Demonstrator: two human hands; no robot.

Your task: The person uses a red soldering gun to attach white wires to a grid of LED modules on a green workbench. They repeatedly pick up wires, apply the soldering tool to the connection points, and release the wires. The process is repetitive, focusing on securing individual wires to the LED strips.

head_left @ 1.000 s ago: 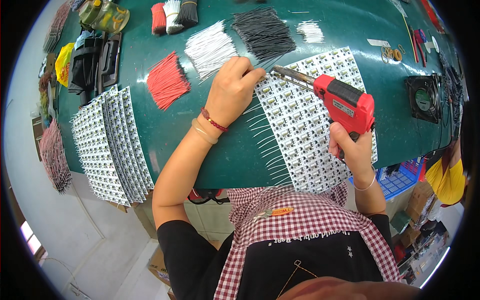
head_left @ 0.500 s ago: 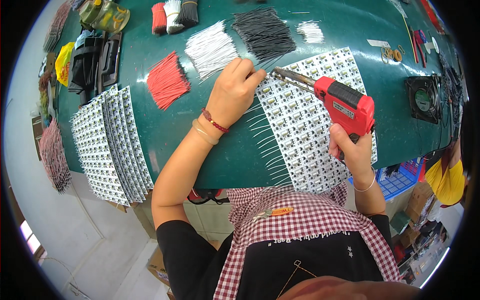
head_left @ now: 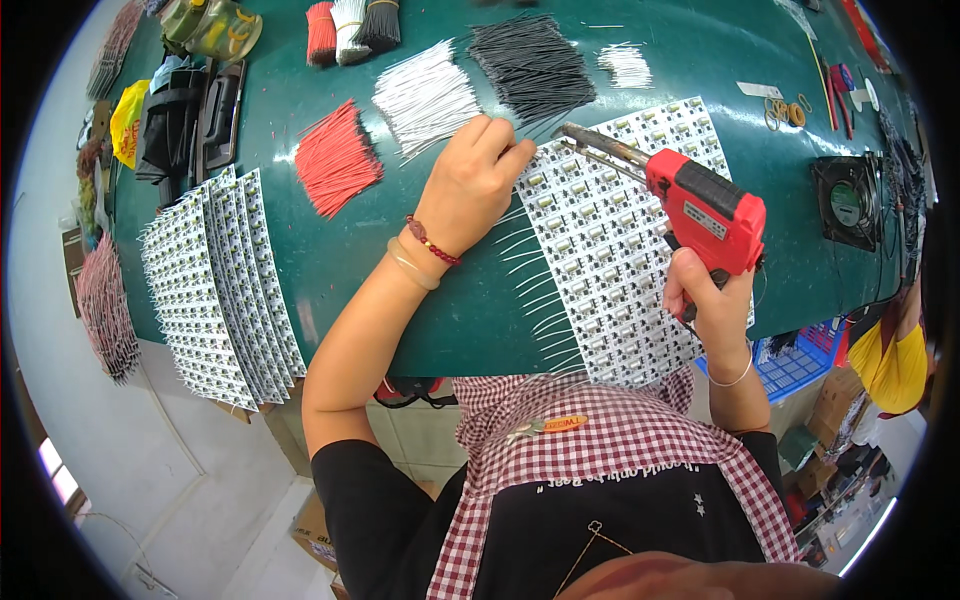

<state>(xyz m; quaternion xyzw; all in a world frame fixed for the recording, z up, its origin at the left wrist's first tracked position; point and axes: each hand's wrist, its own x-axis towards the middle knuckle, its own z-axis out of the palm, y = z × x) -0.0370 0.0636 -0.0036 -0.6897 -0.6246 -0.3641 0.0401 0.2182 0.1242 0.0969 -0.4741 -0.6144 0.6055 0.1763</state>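
My right hand (head_left: 708, 292) grips the handle of a red and black soldering gun (head_left: 708, 210). Its long metal tip points left, over the top left corner of a white sheet of small circuit boards (head_left: 625, 240). At that corner my left hand (head_left: 478, 178) is closed in a pinch; whatever lies between its fingertips is hidden or too small to make out. Thin white wires (head_left: 530, 283) stick out along the sheet's left edge. Beyond my left hand lie a pile of white wires (head_left: 425, 97) and a pile of black wires (head_left: 530, 70).
Red wires (head_left: 338, 160) lie farther left, near stacked circuit board sheets (head_left: 215, 300). Tied wire bundles (head_left: 350, 32) and short white wires (head_left: 626, 66) lie at the back. A black fan (head_left: 846, 202) stands on the right, above a blue basket (head_left: 800, 362). Rubber bands (head_left: 787, 112) lie back right.
The soldering gun and my right hand have shifted slightly right, and its tip has drawn away from my left fingertips. My left hand stays pinched at the sheet's corner.
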